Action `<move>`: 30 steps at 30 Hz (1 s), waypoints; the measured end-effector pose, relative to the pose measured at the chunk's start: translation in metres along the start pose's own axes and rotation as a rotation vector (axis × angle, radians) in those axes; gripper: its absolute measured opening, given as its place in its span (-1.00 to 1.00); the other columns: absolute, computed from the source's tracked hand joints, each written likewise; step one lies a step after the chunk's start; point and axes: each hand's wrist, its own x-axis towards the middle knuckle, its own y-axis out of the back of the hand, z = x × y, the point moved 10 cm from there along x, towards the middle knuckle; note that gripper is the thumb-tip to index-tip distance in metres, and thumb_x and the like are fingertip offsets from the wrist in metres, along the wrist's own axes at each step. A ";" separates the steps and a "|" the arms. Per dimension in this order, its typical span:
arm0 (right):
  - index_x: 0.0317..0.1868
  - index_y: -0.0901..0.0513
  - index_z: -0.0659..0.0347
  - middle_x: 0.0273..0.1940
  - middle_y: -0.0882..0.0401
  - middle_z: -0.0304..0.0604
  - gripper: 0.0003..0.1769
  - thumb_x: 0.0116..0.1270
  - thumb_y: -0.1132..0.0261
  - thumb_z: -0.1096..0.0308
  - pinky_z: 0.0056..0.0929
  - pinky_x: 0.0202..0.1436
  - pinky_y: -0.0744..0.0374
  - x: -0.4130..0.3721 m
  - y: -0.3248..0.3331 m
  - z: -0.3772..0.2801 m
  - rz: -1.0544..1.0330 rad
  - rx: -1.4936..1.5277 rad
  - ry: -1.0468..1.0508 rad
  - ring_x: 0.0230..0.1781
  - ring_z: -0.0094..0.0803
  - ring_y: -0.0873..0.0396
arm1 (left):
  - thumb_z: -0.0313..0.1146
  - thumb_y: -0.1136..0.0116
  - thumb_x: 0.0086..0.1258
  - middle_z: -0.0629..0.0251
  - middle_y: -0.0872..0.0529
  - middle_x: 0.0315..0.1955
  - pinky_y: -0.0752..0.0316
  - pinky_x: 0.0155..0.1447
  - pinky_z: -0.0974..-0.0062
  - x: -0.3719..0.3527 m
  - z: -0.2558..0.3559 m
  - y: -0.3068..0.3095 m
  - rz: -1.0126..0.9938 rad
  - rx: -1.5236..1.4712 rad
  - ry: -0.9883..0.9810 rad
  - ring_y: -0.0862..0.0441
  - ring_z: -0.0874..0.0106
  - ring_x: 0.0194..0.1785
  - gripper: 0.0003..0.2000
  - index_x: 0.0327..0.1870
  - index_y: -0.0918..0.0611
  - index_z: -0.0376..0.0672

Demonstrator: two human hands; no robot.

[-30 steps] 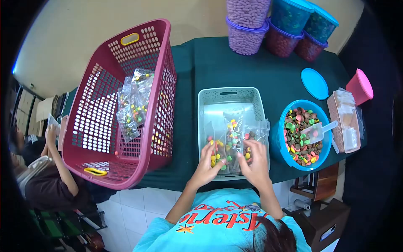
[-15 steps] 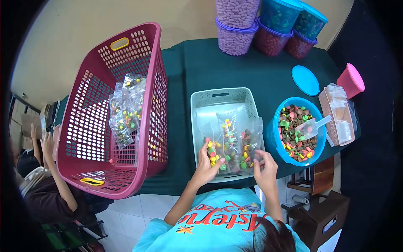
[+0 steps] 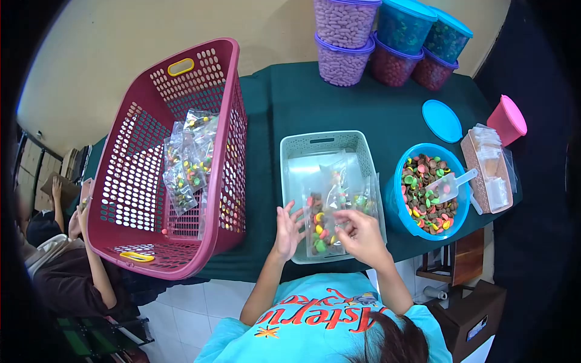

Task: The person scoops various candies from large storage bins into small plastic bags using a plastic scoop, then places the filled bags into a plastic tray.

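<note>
The pale green tray (image 3: 290,151) in front of me contains several clear plastic bags of colourful button-shaped candies. My left hand (image 3: 289,233) is beside the nearest candy bag (image 3: 321,233), its fingers spread and holding nothing. On that bag's right side, my right hand (image 3: 365,237) has thumb and fingertips drawn together on the plastic. Other filled bags (image 3: 363,202) lie behind and to the right, partly covered by that hand. A blue tub (image 3: 396,209) of loose candies stands to the right, a clear scoop (image 3: 446,186) resting in it.
Left of the tray, a large maroon basket (image 3: 233,151) holds several filled bags (image 3: 187,160). A blue lid (image 3: 442,121), a pink container (image 3: 507,121) and a box of bags (image 3: 475,160) are at the right. Stacked tubs (image 3: 345,63) line the back. Another person (image 3: 72,272) is at far left.
My left hand has let go of the bag and opened. My right hand has moved left from the right-hand bag to the nearest one. The bags have shifted in the tray.
</note>
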 end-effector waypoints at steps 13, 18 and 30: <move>-0.10 -0.50 0.38 -0.36 -0.54 -0.04 -0.65 0.02 -0.23 0.53 -0.51 -0.51 -0.50 -0.003 -0.036 0.020 -0.111 -0.147 0.084 -0.64 -0.46 -0.55 | -0.60 0.09 0.21 -0.05 -0.36 0.01 -0.27 0.19 0.33 -0.016 0.022 -0.026 0.152 1.212 -0.671 -0.38 0.19 0.11 -0.61 0.11 -0.35 -0.31; -0.12 -0.45 0.39 -0.29 -0.53 0.00 -0.68 0.09 -0.23 0.49 -0.51 -0.51 -0.49 0.007 -0.028 0.032 -0.169 0.045 -0.070 -0.62 -0.40 -0.55 | -0.38 0.07 0.32 -0.01 -0.43 0.00 -0.44 -0.05 0.46 -0.013 0.015 -0.023 0.062 0.903 -0.371 -0.54 0.27 -0.12 -0.60 0.17 -0.31 -0.29; -0.07 -0.40 0.34 -0.47 -0.55 0.07 -0.63 0.08 -0.22 0.48 -0.12 -0.29 -0.47 0.031 0.003 0.089 0.045 -0.307 -0.136 -0.42 0.03 -0.54 | 0.02 -0.23 0.09 -0.19 -0.25 0.13 -0.14 0.27 0.23 0.001 0.006 -0.034 0.060 1.290 -0.347 -0.24 -0.01 0.21 -0.21 0.12 -0.25 -0.53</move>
